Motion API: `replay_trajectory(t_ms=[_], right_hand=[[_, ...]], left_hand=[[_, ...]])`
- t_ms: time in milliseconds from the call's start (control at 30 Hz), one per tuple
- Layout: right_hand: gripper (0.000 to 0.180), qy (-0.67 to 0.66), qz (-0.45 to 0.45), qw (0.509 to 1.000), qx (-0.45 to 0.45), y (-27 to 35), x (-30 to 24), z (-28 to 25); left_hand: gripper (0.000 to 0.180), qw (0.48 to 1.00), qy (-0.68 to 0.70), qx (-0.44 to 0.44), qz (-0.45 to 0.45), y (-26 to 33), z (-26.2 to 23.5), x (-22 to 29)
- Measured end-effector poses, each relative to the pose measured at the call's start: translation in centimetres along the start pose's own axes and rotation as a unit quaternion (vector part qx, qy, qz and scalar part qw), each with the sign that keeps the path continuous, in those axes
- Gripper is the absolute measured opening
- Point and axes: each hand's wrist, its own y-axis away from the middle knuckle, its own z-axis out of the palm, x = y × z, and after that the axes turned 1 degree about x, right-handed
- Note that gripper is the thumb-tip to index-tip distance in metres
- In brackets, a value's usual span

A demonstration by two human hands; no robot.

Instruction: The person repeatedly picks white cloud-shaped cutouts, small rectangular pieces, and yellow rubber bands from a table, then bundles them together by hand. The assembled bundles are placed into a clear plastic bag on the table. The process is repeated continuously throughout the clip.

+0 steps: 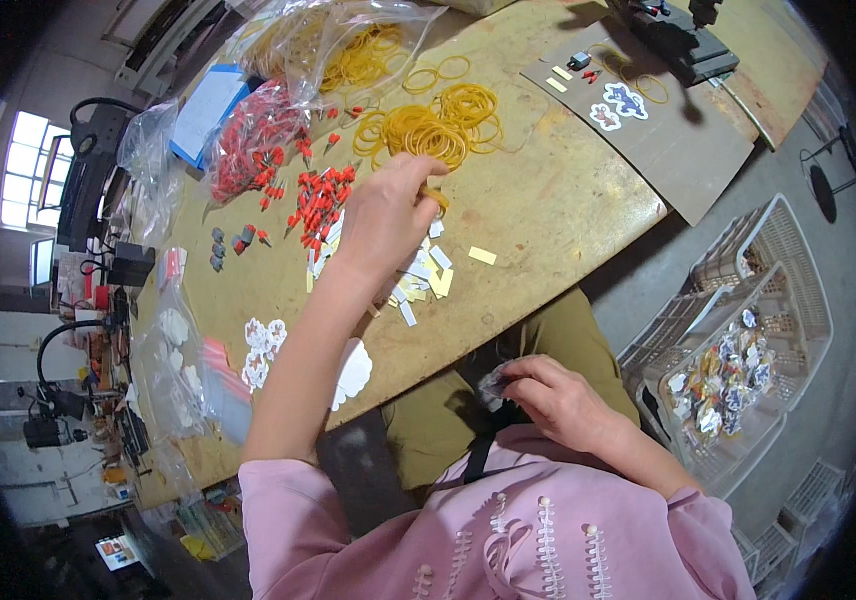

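Note:
My left hand [388, 210] is stretched out over the table, at the near edge of a heap of yellow rubber bands [418, 135]. Its fingers are closed, and a yellow rubber band [435, 200] shows between thumb and fingers. Under and beside that hand lie red-tipped small parts [320, 205] and a scatter of white and pale yellow paper strips [438, 270]. Low over my lap, by the table edge, my right hand [563, 405] pinches a small see-through plastic bag [495, 380]; its contents are hard to make out.
White printed cutouts [264, 350] lie near the left forearm. Bags of red parts [260, 130] and more bands stand behind. A grey board [648, 150] holds sample pieces and a black machine [683, 45]. At right, a plastic basket [813, 330] contains packed bags.

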Motion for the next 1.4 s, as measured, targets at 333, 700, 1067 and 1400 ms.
replay_trajectory(t_ms=[333,700,1067,1400], right_hand=[[0.026,0.007,0.014,1.0,0.014,0.7,0.4,-0.6],[0.022,0.036,-0.017,0.999,0.023,-0.1,-0.5,-0.3],[0.027,0.052,-0.002,0.999,0.01,0.2,-1.7,-0.1],[0.023,-0.005,-0.044,0.998,0.045,-2.4,-3.3,0.5]], left_hand=[[0.011,0.988,0.131,0.044,-0.071,-3.3,1.3,-2.0],[0.009,0.956,0.247,0.05,-0.151,-1.8,-4.0,-2.3],[0.025,0.97,0.192,-0.043,-0.144,3.3,-6.1,0.7],[0.017,0.81,0.529,-0.046,-0.249,12.4,-5.9,8.0]])
